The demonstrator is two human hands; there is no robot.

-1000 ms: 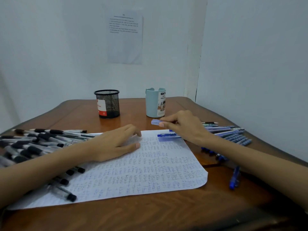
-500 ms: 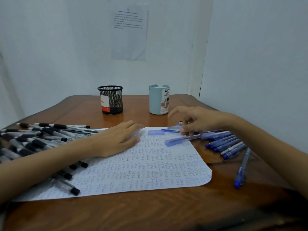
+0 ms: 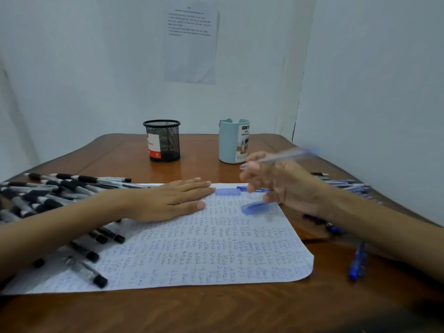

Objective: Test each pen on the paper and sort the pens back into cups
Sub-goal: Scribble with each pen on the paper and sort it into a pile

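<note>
Pen (image 3: 283, 157) crosswise, right end higher

Blurred: right hand (image 3: 276, 181) and its translucent blue pen (image 3: 283, 156). The forearm hides part of the blue pen pile (image 3: 346, 186) beside that hand.

Brown wooden desk (image 3: 199, 152) lies open between black wire-mesh cup (image 3: 163, 140) and pale blue plastic cup (image 3: 230, 143). Black-capped clear pens (image 3: 48, 195) crowd the left, blue pens (image 3: 346, 186) the right; two translucent blue caps (image 3: 227, 191) sit on the scribbled white paper (image 3: 192, 248).
</note>
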